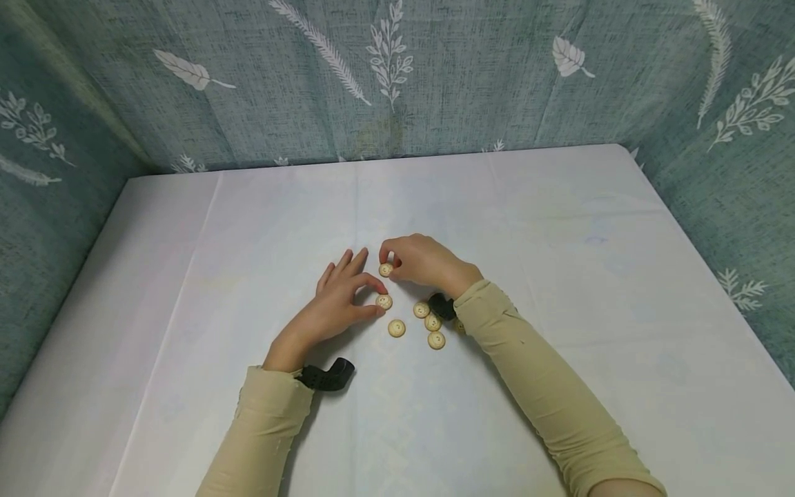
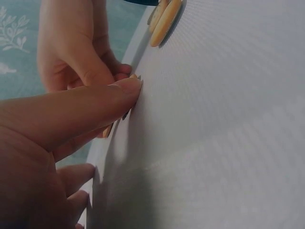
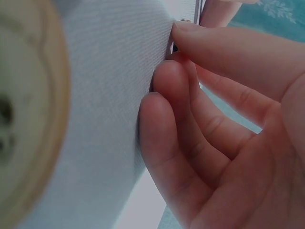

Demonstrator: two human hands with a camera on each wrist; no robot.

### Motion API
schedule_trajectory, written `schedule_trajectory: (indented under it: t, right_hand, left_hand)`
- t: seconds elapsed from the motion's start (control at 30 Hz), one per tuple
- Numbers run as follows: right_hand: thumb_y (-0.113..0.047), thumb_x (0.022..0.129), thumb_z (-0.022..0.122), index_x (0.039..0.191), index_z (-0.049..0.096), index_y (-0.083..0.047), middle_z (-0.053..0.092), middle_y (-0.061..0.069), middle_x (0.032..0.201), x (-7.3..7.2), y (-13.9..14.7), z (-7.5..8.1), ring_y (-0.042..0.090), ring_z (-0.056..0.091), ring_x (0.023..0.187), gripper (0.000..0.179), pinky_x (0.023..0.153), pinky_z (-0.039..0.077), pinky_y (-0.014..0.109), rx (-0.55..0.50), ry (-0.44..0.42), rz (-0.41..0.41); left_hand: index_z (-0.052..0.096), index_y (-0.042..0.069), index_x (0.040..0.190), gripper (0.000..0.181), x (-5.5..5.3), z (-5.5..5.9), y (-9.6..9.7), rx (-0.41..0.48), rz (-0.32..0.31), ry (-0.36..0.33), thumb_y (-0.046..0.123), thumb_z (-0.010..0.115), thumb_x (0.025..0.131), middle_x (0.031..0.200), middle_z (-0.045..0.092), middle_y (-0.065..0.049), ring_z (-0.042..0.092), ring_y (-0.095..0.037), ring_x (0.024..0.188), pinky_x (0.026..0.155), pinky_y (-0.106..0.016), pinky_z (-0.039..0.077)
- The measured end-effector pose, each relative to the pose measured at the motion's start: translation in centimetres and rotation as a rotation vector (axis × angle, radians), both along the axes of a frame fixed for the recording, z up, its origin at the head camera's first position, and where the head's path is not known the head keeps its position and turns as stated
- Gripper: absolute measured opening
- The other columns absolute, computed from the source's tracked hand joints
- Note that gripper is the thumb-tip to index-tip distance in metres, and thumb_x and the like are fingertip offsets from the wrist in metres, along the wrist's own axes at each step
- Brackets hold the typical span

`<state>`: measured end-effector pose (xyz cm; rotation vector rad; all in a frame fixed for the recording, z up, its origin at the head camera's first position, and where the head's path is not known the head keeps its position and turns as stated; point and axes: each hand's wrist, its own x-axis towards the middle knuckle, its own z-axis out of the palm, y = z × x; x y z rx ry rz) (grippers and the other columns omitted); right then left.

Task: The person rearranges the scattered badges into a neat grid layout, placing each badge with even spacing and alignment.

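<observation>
My left hand (image 1: 335, 304) pinches a round wooden button (image 1: 384, 301) by its edges between thumb and forefinger, close to the table; its other fingers spread out to the left. Just beyond it, my right hand (image 1: 428, 261) grips a second wooden button (image 1: 386, 270) between thumb and forefinger, the remaining fingers curled in. From the left wrist view, the left thumb (image 2: 109, 105) hides most of the button under it. In the right wrist view the fingertips (image 3: 157, 114) rest at the cloth. A loose button (image 1: 396, 328) lies just nearer than the left hand's one.
Several more buttons (image 1: 437, 339) lie clustered below the right wrist, one partly under the sleeve (image 1: 522, 352). One button (image 3: 28, 114) looms close to the right wrist camera. A white cloth covers the table (image 1: 186, 276); green leaf-patterned curtains (image 1: 466, 76) hang around it.
</observation>
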<state>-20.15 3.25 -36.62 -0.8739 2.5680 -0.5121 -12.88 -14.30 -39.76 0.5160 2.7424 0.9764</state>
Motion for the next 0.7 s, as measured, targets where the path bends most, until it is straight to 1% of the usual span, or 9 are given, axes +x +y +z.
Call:
schedule_trajectory:
  t: [0.33, 0.5, 0.7]
  right_hand:
    - [-0.017, 0.082, 0.065, 0.104, 0.057, -0.016, 0.058, -0.002, 0.080, 0.0, 0.0, 0.0, 0.014, 0.051, 0.073, 0.024, 0.069, 0.040, 0.028, -0.012, -0.002, 0.010]
    - [-0.017, 0.082, 0.064, 0.109, 0.057, -0.017, 0.058, -0.002, 0.082, -0.1, 0.3, 0.0, 0.014, 0.051, 0.075, 0.028, 0.071, 0.040, 0.029, -0.024, -0.032, 0.007]
    - [-0.028, 0.084, 0.061, 0.117, 0.053, -0.021, 0.057, -0.002, 0.092, -0.5, 1.1, 0.7, 0.015, 0.051, 0.081, 0.034, 0.075, 0.040, 0.031, -0.007, -0.077, -0.027]
  left_hand:
    - [0.061, 0.026, 0.091, 0.018, 0.1, 0.0, 0.0, -0.006, 0.006, 0.002, 0.031, 0.070, 0.076, 0.148, 0.014, -0.008, -0.004, -0.025, 0.135, 0.103, -0.046, -0.006]
    - [0.061, 0.026, 0.091, 0.019, 0.0, -0.1, -0.1, -0.010, 0.002, 0.007, 0.031, 0.070, 0.076, 0.148, 0.014, -0.008, -0.003, -0.025, 0.135, 0.103, -0.047, -0.006]
    - [0.060, 0.028, 0.092, 0.019, -0.1, -0.1, 0.0, -0.011, -0.005, 0.008, 0.032, 0.070, 0.076, 0.148, 0.013, -0.008, -0.004, -0.025, 0.135, 0.103, -0.047, -0.006]
